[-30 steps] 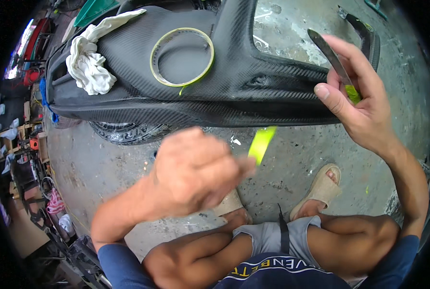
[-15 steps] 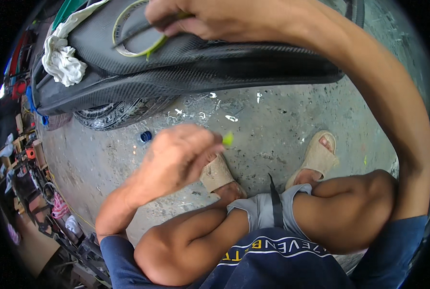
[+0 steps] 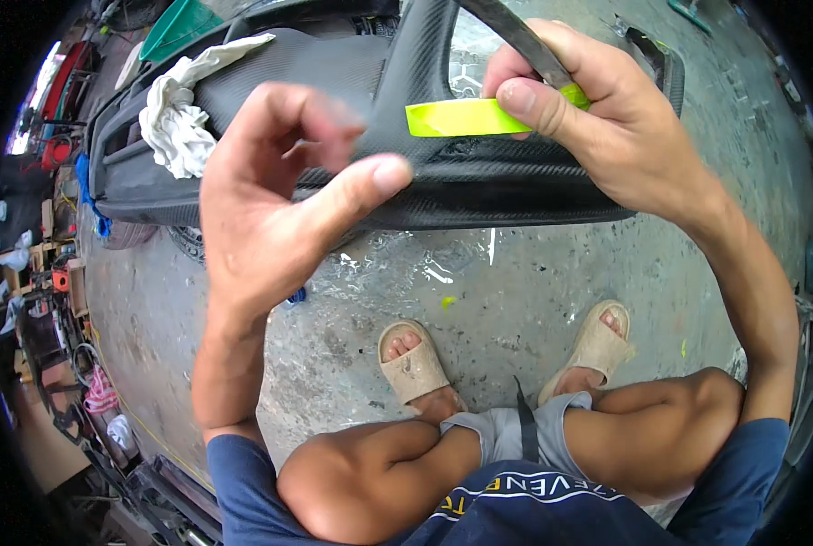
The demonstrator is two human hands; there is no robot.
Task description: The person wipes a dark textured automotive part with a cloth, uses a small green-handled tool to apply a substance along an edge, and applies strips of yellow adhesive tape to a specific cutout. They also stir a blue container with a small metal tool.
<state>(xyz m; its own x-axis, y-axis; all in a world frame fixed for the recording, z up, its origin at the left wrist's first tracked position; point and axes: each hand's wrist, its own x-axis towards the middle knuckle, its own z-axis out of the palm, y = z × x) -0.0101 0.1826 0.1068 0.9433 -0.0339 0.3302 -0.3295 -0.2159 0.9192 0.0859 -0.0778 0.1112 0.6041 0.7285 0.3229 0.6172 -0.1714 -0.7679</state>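
Note:
My right hand [image 3: 589, 114] grips a roll of neon yellow-green tape [image 3: 461, 118], thumb on top, the roll turned nearly edge-on. A dark flat blade-like strip [image 3: 520, 41] runs up and left from the same grip; its far end is out of view. Left of the roll, apart from it, my left hand [image 3: 274, 196] has its thumb and fingers spread, with nothing seen in them; the fingertips are smeared by motion. Beneath both hands lies a large black carbon-fibre-patterned panel [image 3: 288, 73].
A crumpled white cloth [image 3: 174, 118] lies on the panel's left part. A green container [image 3: 179, 27] stands beyond it. On the stained grey floor [image 3: 361, 300] is a yellow-green scrap [image 3: 448, 302]. Clutter lines the left; my sandalled feet [image 3: 416, 364] are below.
The yellow-green scrap from my left hand now lies on the floor. That hand has risen and spread its fingers. My right hand has moved right with the tape roll and strip.

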